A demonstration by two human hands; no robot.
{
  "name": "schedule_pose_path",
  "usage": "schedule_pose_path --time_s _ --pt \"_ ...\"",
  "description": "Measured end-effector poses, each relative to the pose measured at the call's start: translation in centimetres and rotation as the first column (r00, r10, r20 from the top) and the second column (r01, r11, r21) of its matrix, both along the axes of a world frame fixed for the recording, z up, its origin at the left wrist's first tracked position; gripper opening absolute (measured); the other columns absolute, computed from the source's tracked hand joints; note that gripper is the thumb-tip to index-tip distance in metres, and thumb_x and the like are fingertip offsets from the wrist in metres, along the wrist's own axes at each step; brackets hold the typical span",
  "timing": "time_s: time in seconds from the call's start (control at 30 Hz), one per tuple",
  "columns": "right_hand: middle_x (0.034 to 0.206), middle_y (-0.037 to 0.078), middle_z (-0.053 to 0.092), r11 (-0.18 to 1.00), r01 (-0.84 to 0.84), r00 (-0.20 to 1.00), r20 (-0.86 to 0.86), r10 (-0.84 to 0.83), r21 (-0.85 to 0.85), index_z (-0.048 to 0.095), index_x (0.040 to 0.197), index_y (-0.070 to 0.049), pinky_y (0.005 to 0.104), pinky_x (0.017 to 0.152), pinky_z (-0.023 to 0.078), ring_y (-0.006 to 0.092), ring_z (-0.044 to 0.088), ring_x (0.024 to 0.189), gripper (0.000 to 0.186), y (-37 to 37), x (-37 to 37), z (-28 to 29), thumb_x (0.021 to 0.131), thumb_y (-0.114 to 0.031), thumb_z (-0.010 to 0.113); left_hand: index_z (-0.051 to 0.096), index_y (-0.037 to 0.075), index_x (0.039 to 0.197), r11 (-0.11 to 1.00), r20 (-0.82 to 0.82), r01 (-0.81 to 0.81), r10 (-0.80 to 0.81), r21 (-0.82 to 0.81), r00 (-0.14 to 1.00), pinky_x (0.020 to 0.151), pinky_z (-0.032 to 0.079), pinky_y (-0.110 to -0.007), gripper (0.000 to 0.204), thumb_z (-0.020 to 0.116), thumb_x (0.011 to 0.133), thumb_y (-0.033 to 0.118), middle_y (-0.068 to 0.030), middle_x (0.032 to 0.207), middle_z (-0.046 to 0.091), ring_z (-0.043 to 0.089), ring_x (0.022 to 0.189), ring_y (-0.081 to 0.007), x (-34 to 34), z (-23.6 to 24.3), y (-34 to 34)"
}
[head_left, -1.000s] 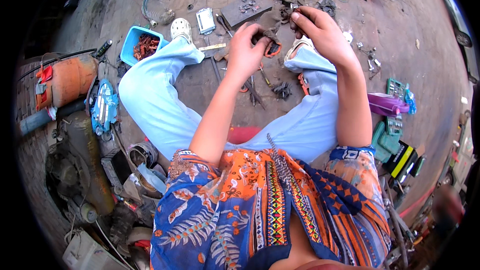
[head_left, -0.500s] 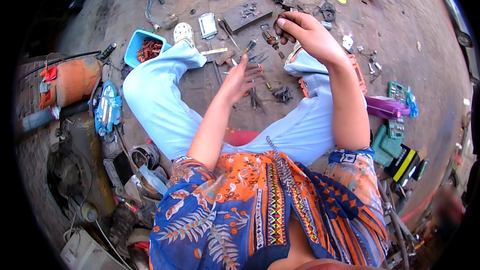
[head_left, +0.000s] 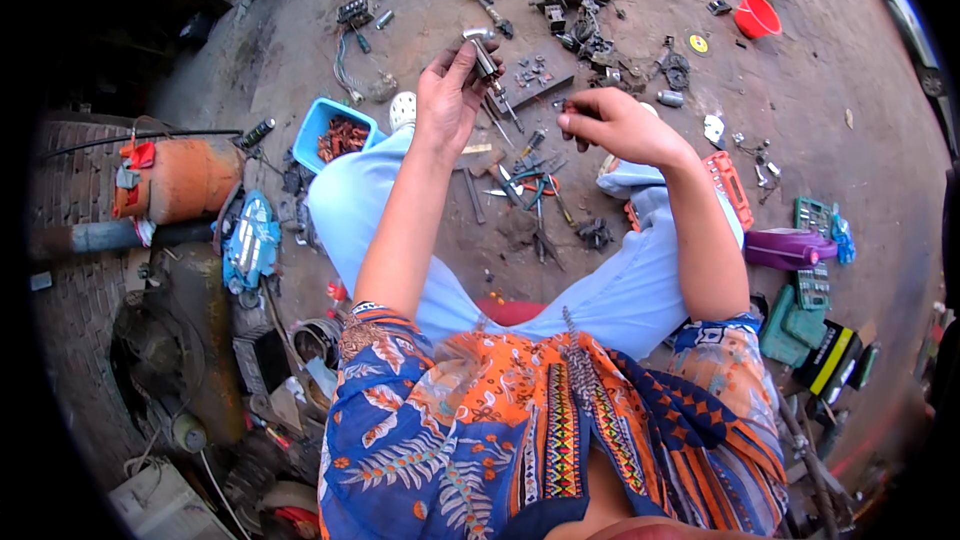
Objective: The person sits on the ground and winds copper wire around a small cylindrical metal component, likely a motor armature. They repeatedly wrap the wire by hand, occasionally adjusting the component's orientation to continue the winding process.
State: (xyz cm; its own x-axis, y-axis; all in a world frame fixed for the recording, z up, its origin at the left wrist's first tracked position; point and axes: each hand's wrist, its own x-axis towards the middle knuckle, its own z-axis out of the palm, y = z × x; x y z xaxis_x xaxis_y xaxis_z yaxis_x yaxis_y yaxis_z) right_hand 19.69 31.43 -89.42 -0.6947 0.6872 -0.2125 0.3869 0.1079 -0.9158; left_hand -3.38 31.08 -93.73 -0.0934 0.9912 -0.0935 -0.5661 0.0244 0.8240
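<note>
A silvery cylindrical metal part was gripped in the left hand above the grey-brown floor; whether the curled right hand was filled could not be told. Handling seemed underway; steadiness seemed next required.

Held cyl., 12 o'cl.: metal, smooth, glossy. Bin, 10 o'cl.: smooth plastic. Tank, 9 o'cl.: metal, matt, rough. Jug, 3 o'cl.: glossy plastic. Bucket, 2 o'cl.: smooth plastic. Shirt, 6 o'cl.: cloth.
</note>
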Motion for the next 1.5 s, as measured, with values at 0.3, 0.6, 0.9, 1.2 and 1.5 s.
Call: schedule_pose_path --time_s 0.3,0.6,0.9,1.2,1.5 --pt "0.081 0.003 0.059 0.877 -0.108 0.599 -0.735 -0.319 -0.469 0.060 0.090 0.000 0.0251 0.075 0.042 0.0125 0.054 0.075 0.023 3.6 -2.7 2.6 0.093 -0.021 0.050 0.054 -0.006 0.113 0.965 0.003 0.262 -0.262 -0.003 0.965 0.083 0.050 -0.033 0.033 0.050 0.094 0.021 -0.0155 0.107 0.061 0.061 0.090 -0.0212 -1.8 5.5 2.5" --pt "0.079 0.003 0.059 0.832 0.065 0.299 -0.784 -0.544 -0.552 0.059 0.096 0.001 0.0303 0.083 0.044 0.0159 0.059 0.087 0.023 7.6 -7.8 1.2 0.094 -0.020 0.050 0.055 -0.005 0.108 0.948 0.017 0.306 -0.305 -0.084 0.952 0.083 0.050 -0.033 0.029 0.053 0.092 0.020 -0.0113 0.100 0.062 0.061 0.089 -0.0205 -2.5 3.9 7.2" --pt "0.064 -0.002 0.052 0.739 0.101 0.223 -0.709 -0.669 -0.666 0.059 0.093 0.000 0.0307 0.074 0.050 0.0111 0.054 0.068 0.020 9.0 -14.6 -1.3 0.094 -0.017 0.049 0.054 -0.002 0.112 0.949 0.000 0.306 -0.307 -0.075 0.952 0.085 0.050 -0.029 0.026 0.059 0.087 0.005 -0.0078 0.103 0.062 0.060 0.094 -0.0154 -7.1 0.9 8.4" --pt "0.065 0.003 0.056 0.814 -0.015 0.018 -0.814 -0.580 -0.580 0.057 0.086 0.001 0.0362 0.085 0.047 0.0186 0.059 0.078 0.019 10.2 -12.8 -0.6 0.093 -0.013 0.047 0.055 -0.002 0.118 0.938 -0.821 0.343 -0.228 -0.043 0.523 0.084 0.045 -0.027 0.040 0.065 0.081 0.007 -0.0106 0.103 0.064 0.059 0.092 -0.0159 -8.1 -1.8 6.8" --pt "0.115 0.014 0.059 0.610 0.522 0.853 -0.346 -0.392 0.596 0.048 0.121 0.001 0.0440 0.108 0.025 0.0259 0.053 0.112 0.038 10.2 -11.6 -2.0 0.087 -0.015 0.053 0.055 0.001 0.110 0.938 -0.923 0.295 0.060 0.182 0.380 0.080 0.047 -0.034 0.034 0.065 0.078 0.007 -0.0146 0.098 0.064 0.062 0.091 -0.0270 -7.1 -1.0 6.5"
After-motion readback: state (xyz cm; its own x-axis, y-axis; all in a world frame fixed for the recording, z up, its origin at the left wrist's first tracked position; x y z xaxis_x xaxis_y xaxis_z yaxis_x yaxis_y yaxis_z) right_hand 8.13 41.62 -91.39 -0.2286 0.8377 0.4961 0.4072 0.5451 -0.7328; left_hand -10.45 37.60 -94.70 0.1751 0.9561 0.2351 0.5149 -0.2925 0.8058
